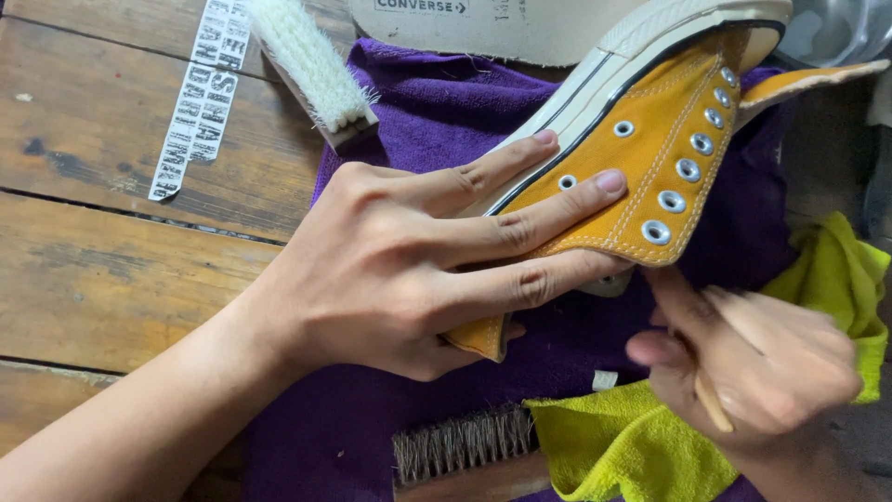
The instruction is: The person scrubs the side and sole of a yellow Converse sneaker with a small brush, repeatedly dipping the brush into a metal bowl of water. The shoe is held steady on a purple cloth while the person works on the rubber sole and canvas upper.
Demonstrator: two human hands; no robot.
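Nearest me, a dark-bristled brush [465, 446] lies at the bottom edge, touching a yellow cloth [613, 446] that runs up the right side. Just above it my right hand [753, 372] is blurred, fingers curled tight around a thin wooden stick [712, 400] — what sits at its far end I cannot tell, since it is hidden under the shoe. My left hand [409, 270] lies flat on the shoe [641, 149], fingers spread and pressed along the yellow canvas, thumb tucked below; it pins rather than grips. The shoe lies on its side on a purple towel [409, 84], sole turned away from me, laces out, metal eyelets [671, 201] bare, tongue [808, 82] sticking out to the right. I judge this as the cleaning step at the lower edge of the eyelet row, the left hand steadying while the right works the stick. The next move, I think, calls for firm hold and short strokes — my own left fingers and the canvas flap crowd the spot. Further off, a white brush [307, 60] rests on its side at the towel's edge, a printed strip [200, 98] lies on the wooden table [102, 279], and a pale insole [502, 28] and a metal bowl [841, 28] sit at the top.
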